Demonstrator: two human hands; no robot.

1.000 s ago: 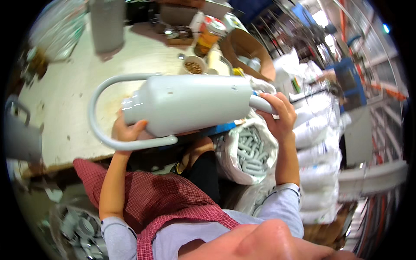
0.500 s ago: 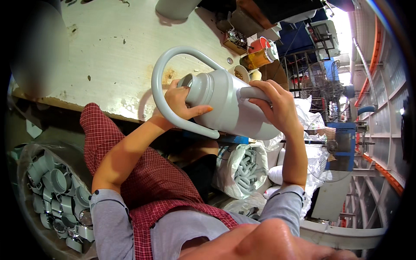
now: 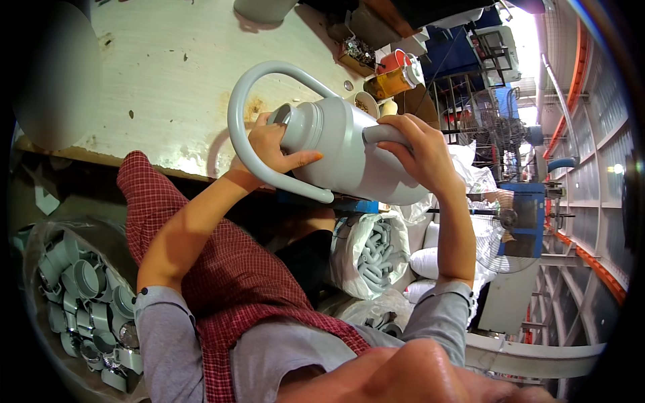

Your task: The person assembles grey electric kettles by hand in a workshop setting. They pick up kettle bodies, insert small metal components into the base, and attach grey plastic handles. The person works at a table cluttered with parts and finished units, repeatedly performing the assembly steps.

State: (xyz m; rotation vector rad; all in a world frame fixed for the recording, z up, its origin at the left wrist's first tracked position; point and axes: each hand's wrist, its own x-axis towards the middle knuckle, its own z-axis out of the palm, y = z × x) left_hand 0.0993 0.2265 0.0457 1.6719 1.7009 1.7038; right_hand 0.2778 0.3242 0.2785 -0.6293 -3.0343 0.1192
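Observation:
A large grey jug (image 3: pixel 339 154) lies tilted across the table's near edge, its open neck pointing left. A big hoop handle (image 3: pixel 236 111) arches from its body around the neck. My left hand (image 3: pixel 274 149) reaches through the hoop and grips the neck, with the thumb along the shoulder and the other fingers partly hidden behind it. On the jug's right part, my right hand (image 3: pixel 426 148) is closed round a short grey rounded stub (image 3: pixel 384 136) that sticks out from the side. The jug's underside is out of sight.
The pale table (image 3: pixel 161 80) carries a grey vessel (image 3: pixel 265 8), a box of small metal parts (image 3: pixel 356 54), a jar of amber liquid (image 3: pixel 388 84) and a cup (image 3: pixel 366 104). Below are a white bag of grey curved pieces (image 3: pixel 376 258) and a bag of grey rings (image 3: pixel 87 279). A fan (image 3: pixel 505 218) stands right.
The whole picture has shifted slightly, with the scene sitting a little further left and up. Both hands keep the same hold on the jug.

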